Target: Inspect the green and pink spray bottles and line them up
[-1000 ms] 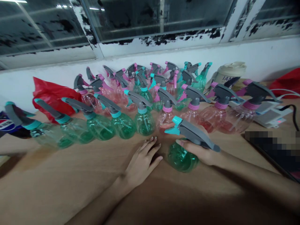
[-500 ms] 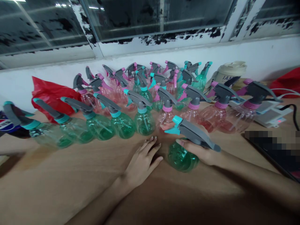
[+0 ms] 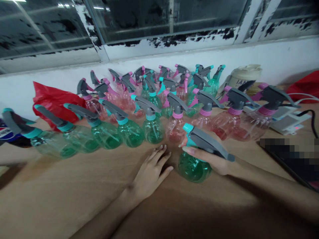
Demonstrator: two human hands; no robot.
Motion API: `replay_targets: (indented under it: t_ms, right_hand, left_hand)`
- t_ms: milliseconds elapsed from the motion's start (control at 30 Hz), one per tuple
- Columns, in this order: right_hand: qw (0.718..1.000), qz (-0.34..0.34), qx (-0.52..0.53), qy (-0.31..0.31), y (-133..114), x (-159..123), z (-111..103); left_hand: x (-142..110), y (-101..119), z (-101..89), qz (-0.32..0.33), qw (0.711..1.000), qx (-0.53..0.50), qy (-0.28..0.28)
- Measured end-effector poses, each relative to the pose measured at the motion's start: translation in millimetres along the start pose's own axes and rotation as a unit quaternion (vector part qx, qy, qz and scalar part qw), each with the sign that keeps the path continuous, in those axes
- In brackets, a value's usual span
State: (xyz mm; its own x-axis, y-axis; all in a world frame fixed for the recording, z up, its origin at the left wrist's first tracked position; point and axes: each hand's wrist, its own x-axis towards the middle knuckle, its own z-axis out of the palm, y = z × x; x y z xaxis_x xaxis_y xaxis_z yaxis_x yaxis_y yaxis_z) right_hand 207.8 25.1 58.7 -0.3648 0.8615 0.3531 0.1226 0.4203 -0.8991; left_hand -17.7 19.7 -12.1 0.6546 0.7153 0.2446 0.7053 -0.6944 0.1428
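Note:
My right hand [image 3: 211, 157] is wrapped around the neck of a green spray bottle [image 3: 193, 167] with a grey and turquoise trigger head. A finger curls over the trigger below the nozzle, which points left. The bottle appears upright on the wooden table [image 3: 87, 192]. My left hand [image 3: 152, 172] lies flat on the wood just left of that bottle, fingers spread, holding nothing. Ahead of it stands a front row with green spray bottles [image 3: 131, 132] on the left and pink spray bottles [image 3: 175, 129] on the right.
More pink and green spray bottles crowd behind, toward the wall. A red plastic bag [image 3: 54, 103] lies at left, near a dark drink bottle [image 3: 12, 136]. At right are a lidded cream cup [image 3: 245, 78], a white power strip [image 3: 286, 124] with cables, and a dark, partly pixelated device [image 3: 291, 162].
My right fingers have closed in on the trigger, which is now pulled back toward the bottle's neck. My left hand and the other bottles stay in place.

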Motion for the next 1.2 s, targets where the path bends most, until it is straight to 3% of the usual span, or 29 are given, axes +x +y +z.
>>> replay_targets:
  t_ms: [467, 1200]
  right_hand:
    - [0.996, -0.076, -0.049, 0.022, 1.0, 0.6, -0.5]
    - [0.996, -0.048, -0.064, 0.046, 1.8, 0.8, 1.2]
  left_hand:
    - [1.4, 0.1, -0.9, -0.006, 1.0, -0.002, -0.01]
    - [-0.4, 0.3, 0.0, -0.008, 1.0, -0.012, -0.006]
